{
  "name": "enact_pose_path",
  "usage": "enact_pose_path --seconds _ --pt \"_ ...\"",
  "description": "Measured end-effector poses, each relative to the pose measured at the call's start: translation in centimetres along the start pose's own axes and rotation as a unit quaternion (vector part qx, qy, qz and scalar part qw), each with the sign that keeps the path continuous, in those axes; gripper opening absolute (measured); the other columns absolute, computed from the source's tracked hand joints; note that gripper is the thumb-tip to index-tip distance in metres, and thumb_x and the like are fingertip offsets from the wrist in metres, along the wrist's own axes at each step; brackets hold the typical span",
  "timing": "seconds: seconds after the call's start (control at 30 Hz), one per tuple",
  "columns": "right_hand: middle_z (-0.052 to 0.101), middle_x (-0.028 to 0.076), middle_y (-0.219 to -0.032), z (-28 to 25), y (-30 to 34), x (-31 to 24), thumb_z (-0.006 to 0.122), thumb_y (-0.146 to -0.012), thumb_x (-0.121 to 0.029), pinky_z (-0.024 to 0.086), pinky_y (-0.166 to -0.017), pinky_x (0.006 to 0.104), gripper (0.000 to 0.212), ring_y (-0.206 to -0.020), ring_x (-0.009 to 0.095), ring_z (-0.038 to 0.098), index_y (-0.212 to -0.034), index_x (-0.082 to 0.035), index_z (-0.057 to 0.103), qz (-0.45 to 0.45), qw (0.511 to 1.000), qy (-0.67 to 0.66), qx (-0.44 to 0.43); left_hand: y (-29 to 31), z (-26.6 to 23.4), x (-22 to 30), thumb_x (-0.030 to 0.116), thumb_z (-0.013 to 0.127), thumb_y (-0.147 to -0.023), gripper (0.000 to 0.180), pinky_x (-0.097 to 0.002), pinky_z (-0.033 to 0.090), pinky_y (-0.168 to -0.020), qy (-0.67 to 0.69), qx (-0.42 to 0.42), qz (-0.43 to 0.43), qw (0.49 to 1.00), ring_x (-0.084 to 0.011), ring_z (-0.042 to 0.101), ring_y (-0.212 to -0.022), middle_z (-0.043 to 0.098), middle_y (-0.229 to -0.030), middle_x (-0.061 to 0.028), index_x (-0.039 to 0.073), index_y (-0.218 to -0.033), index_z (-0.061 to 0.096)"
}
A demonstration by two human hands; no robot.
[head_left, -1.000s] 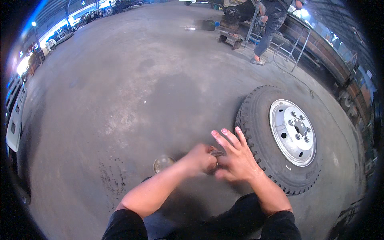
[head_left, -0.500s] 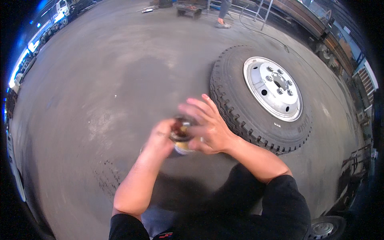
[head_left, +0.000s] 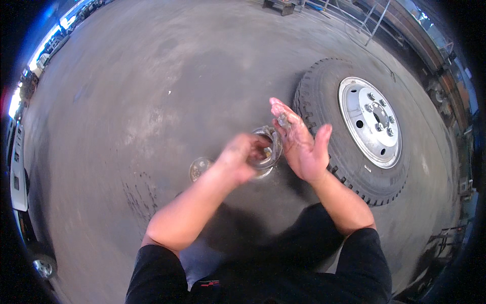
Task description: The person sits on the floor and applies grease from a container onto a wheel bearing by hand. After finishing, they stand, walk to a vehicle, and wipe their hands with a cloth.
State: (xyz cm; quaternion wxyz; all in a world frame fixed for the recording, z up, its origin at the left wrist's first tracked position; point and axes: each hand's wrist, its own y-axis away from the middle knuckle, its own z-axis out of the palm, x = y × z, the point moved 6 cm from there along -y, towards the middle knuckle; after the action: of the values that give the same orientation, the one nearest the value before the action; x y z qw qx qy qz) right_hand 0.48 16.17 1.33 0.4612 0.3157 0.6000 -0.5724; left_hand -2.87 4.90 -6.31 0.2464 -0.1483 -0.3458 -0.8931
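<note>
My left hand is closed around the near-left side of a greasy metal ring that looks like a wheel bearing, its fingers curled into the opening. Motion blurs that hand somewhat. My right hand faces it, palm turned inward, fingers stretched out and thumb apart. A greyish dab of grease sticks to the right fingers. Under the ring, the pale edge of a round container shows; the ring and left hand hide most of it. A clear round lid or dish lies on the floor beside my left forearm.
A large truck wheel with a silver rim lies flat on the grey concrete floor, close to my right hand. Metal framing and a low stand are at the far right. Another vehicle's wheel shows at the left rim.
My right hand has drawn away from the ring and turned palm inward, grease showing on it. My left hand and the ring have shifted right. The view has moved; the lid has come into sight.
</note>
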Motion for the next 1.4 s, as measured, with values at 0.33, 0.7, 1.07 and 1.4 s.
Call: enact_pose_path --seconds 0.33,0.7,1.07,1.4 --pt "0.025 0.026 -0.148 -0.4 1.5 -0.3 0.024 -0.096 -0.057 0.014 -0.111 0.0529 0.067 -0.136 0.04 0.029 -0.143 -0.011 0.036 -0.228 0.862 0.445 -0.084 2.8 1.3 1.5 0.008 0.049 -0.084 0.013 -0.0384 0.053 -0.077 0.061 0.034 -0.029 0.997 -0.0241 0.062 -0.074 0.061 -0.076 -0.0113 0.003 -0.076 0.057" --pt "0.05 0.022 -0.13 1.8 -0.6 1.1 0.022 -0.096 -0.061 0.042 -0.096 0.0431 0.074 -0.109 0.032 0.057 -0.135 0.0 0.035 -0.109 0.957 0.039 0.265 2.8 1.3 0.2 0.0 0.058 -0.077 0.019 -0.0296 0.045 -0.057 0.064 0.187 0.256 0.946 -0.0163 0.053 -0.066 0.054 -0.075 -0.0037 -0.003 -0.095 0.056" --pt "0.067 0.017 -0.098 -0.1 -2.7 2.7 0.043 -0.1 -0.037 0.053 -0.063 0.0287 0.048 -0.066 0.02 0.065 -0.109 0.006 0.06 0.118 0.954 0.038 0.272 2.7 2.9 1.4 -0.002 0.053 -0.072 0.033 -0.0248 0.044 -0.058 -0.257 0.059 0.418 0.869 -0.0087 0.054 -0.072 0.061 -0.08 -0.0057 -0.011 -0.103 0.062" --pt "0.041 0.02 -0.14 -2.2 -2.6 3.3 -0.003 -0.077 -0.082 0.032 -0.104 0.0507 0.106 -0.124 0.033 0.046 -0.144 -0.007 0.031 0.194 0.936 -0.247 0.16 1.3 2.5 -0.2 -0.01 0.052 -0.074 0.019 -0.0213 0.038 -0.046 -0.137 0.038 0.214 0.967 -0.0096 0.051 -0.055 0.058 -0.074 -0.0054 -0.004 -0.091 0.057"
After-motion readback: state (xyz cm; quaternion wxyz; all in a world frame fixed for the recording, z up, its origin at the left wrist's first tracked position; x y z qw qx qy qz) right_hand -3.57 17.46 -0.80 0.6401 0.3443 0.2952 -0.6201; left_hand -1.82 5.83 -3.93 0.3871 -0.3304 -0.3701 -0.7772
